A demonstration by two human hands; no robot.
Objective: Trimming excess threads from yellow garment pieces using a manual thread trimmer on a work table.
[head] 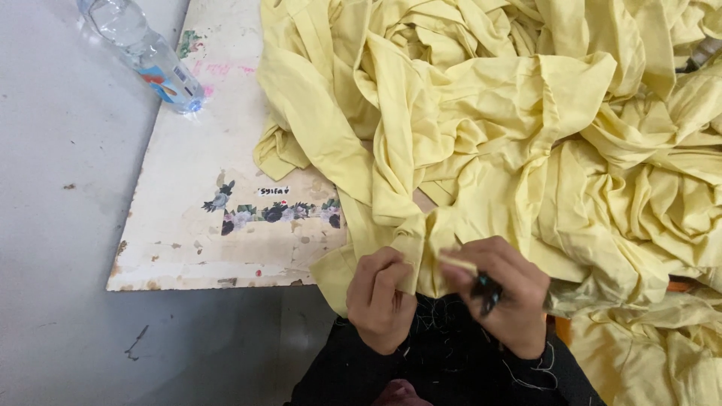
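While a folded edge of the yellow fabric (481, 143) is pinched in the closed left hand (381, 299), a small dark snipping tool (485, 289) is gripped in the right hand (502, 293), just beside it. Thread trimming appears under way; next, steady tension and a careful snip seem called for.

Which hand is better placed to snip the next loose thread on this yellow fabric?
Right. The right hand already holds a small dark tool, probably thread snips, at the edge of the yellow fabric, while the left hand is closed on that edge, pinching it steady.
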